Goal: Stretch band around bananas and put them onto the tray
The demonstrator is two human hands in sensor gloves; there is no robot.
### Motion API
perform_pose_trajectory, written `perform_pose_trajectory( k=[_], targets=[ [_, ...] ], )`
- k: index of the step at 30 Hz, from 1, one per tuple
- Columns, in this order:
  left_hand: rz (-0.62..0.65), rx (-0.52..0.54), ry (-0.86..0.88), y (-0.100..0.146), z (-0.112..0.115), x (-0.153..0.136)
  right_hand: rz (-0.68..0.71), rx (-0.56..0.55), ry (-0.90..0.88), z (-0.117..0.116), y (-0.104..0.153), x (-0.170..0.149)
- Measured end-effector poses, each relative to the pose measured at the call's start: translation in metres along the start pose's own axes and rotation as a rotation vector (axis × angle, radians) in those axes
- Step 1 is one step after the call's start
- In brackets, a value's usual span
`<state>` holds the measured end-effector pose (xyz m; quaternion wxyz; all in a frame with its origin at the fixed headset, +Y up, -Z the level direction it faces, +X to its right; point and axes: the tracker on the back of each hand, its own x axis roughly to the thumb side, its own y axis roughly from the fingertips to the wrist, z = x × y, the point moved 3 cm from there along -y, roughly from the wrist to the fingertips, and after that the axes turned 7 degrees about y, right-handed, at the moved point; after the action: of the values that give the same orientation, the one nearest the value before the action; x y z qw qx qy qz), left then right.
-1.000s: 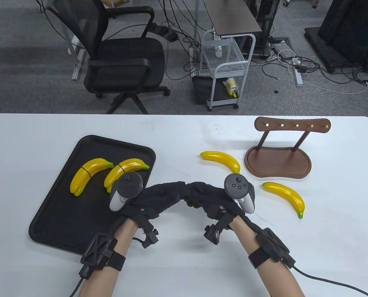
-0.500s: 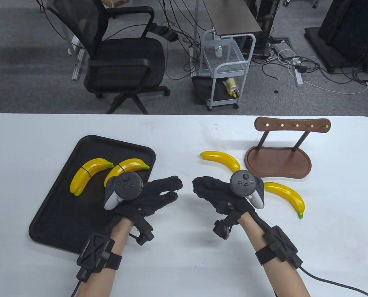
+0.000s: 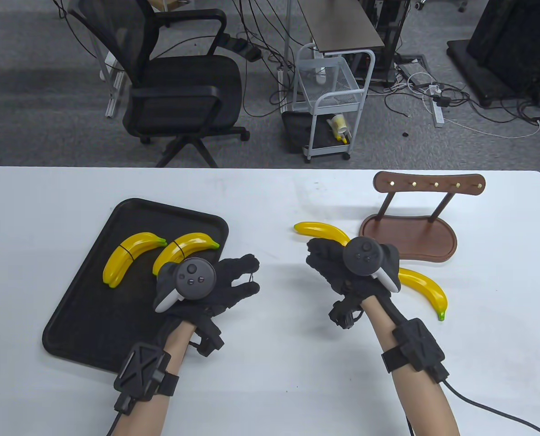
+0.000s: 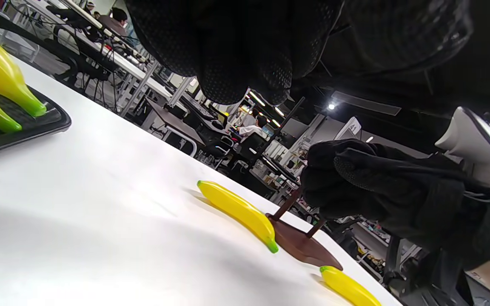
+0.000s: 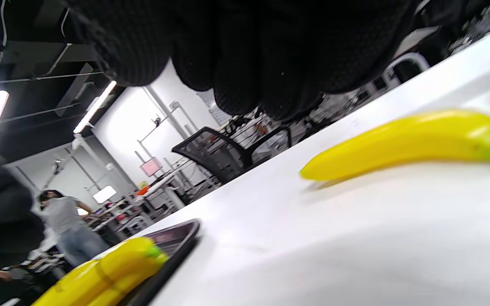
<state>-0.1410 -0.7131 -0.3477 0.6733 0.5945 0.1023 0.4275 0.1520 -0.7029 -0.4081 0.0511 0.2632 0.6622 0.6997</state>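
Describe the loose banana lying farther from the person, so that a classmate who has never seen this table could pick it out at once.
Start at the brown wooden stand on the table's right side. Just left of its base lies a single yellow banana, with the right hand over its near end. Unlike the banded pairs on the black tray, it has no partner or band.
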Motion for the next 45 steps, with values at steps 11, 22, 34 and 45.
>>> perform_pose_trajectory(
  k=[11,22,34,45],
  targets=[
    [-0.040,-0.020,-0.054,-0.001,0.008,-0.011,-0.157,-0.101,0.231,-0.002,-0.040,-0.027],
    [-0.047,-0.032,-0.057,-0.001,0.009,-0.011,-0.268,-0.033,0.324,-0.038,-0.074,-0.056],
    [-0.053,-0.044,-0.054,-0.001,0.012,-0.011,-0.324,0.043,0.413,-0.059,-0.089,-0.073],
    [-0.055,-0.050,-0.053,-0.002,0.013,-0.011,-0.357,0.103,0.463,-0.072,-0.091,-0.084]
  ],
)
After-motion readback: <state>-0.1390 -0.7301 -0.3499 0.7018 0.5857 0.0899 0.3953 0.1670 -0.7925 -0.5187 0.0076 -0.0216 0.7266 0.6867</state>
